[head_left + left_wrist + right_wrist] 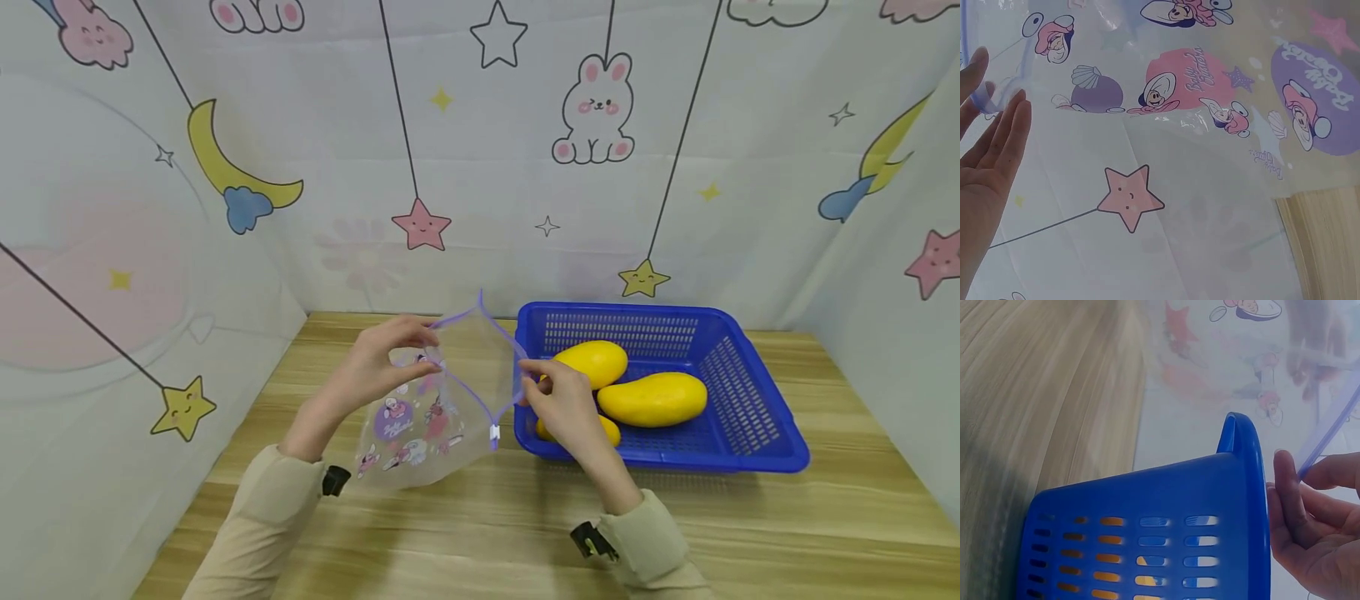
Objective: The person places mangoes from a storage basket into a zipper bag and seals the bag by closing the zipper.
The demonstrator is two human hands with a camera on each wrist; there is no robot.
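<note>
A clear zip bag (420, 425) with printed cartoon figures and a purple zip edge is held up with its mouth spread wide. My left hand (386, 354) pinches the left side of the mouth between thumb and fingers. On the opposite side, my right hand (558, 400) pinches the purple edge (1329, 431), close by the basket rim. A white slider (494, 433) sits at the near corner of the mouth. Three yellow mangoes, one of them a large mango (652, 400), lie in the blue basket (757, 425); my right hand partly hides the others.
The basket stands on a wood-grain table (465, 533), to the right of the bag. A white cloth (495, 167) printed with stars, moons and rabbits hangs behind the table and along both sides.
</note>
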